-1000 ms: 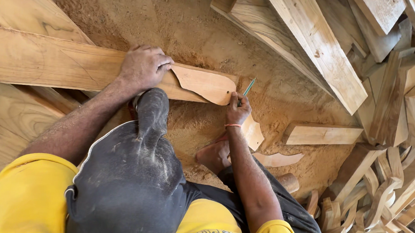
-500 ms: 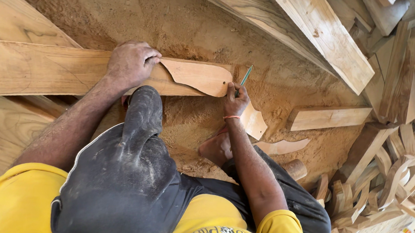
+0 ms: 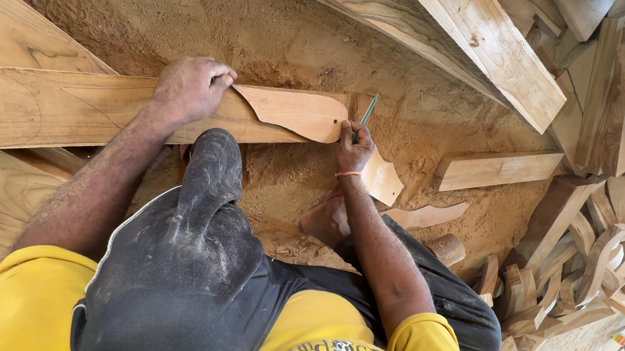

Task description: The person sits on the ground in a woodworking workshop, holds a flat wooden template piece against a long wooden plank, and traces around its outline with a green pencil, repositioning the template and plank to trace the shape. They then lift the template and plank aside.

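R hand (image 3: 354,148) pinches a green pencil (image 3: 368,111), tip at the rounded end of a curved wooden template (image 3: 295,111). L hand (image 3: 191,87) presses flat, fingers curled, on the template's narrow end, atop a long plank (image 3: 56,109). Pencil tip hidden by fingers. Bare sawdust floor (image 3: 277,36) beyond; offcut pile (image 3: 599,215) crowds the right.
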